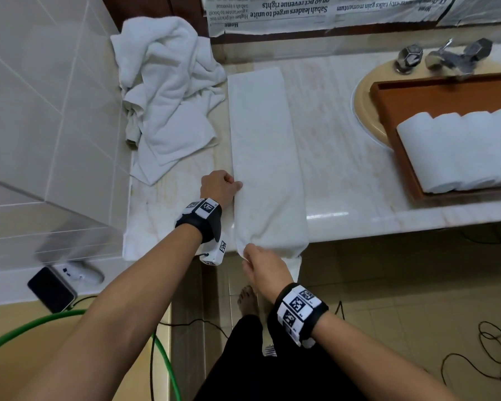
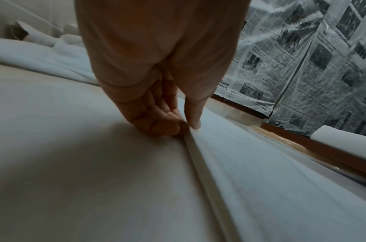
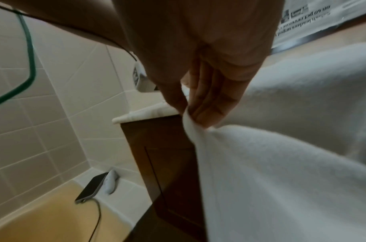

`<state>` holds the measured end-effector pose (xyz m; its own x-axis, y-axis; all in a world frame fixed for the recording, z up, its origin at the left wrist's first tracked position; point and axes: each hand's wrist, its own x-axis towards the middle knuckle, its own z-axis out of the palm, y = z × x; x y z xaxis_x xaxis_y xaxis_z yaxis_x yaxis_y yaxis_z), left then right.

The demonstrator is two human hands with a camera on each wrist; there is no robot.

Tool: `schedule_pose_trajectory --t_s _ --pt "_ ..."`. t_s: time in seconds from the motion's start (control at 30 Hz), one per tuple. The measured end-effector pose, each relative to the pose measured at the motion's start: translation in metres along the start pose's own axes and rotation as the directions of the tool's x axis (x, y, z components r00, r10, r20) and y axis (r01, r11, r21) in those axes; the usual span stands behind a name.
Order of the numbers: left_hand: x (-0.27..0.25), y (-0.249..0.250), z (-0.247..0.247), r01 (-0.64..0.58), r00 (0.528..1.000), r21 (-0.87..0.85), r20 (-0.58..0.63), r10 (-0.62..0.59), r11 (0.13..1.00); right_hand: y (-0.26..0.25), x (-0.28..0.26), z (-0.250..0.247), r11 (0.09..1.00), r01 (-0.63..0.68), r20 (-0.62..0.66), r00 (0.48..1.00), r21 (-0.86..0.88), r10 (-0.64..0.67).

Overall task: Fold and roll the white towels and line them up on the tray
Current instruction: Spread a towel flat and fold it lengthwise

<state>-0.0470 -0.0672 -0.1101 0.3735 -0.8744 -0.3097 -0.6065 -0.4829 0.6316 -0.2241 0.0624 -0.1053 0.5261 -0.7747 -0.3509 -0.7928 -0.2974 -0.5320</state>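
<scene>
Countertop (image 1: 344, 157); both hands on towel (image 1: 266, 157)

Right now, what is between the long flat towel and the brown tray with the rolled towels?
Only bare marble counter lies between the folded towel and the tray, as the head view shows.

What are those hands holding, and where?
Both hold the folded towel: left hand pinches its left edge, right hand its near corner.
</scene>
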Motion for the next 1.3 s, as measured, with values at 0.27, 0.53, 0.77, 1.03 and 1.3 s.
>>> schedule_pose_trajectory --t_s 0.27,0.53,0.77,1.03,1.3 --pt "-0.016 -0.019 0.003 -0.081 0.995 0.029 0.061 0.079 0.996 0.057 0.019 -0.050 0.994 -0.082 -0.406 0.908 0.074 0.105" --pt "-0.012 -0.002 0.014 -0.067 0.998 0.040 0.015 0.067 0.997 0.110 0.064 -0.080 0.999 -0.029 -0.387 0.922 -0.041 0.011" --pt "0.028 0.047 0.022 0.047 0.998 0.153 -0.046 -0.041 0.987 0.123 0.102 -0.109 0.998 -0.060 -0.346 0.937 -0.032 0.046" --pt "0.021 0.063 0.020 0.020 0.995 0.043 -0.094 -0.016 0.999 0.132 0.129 -0.151 0.991 -0.063 -0.238 0.971 -0.119 0.033" --pt "-0.064 0.037 0.041 -0.184 0.978 0.049 0.105 0.178 0.982 0.149 -0.003 -0.126 0.992 0.101 -0.036 0.994 0.078 -0.099"
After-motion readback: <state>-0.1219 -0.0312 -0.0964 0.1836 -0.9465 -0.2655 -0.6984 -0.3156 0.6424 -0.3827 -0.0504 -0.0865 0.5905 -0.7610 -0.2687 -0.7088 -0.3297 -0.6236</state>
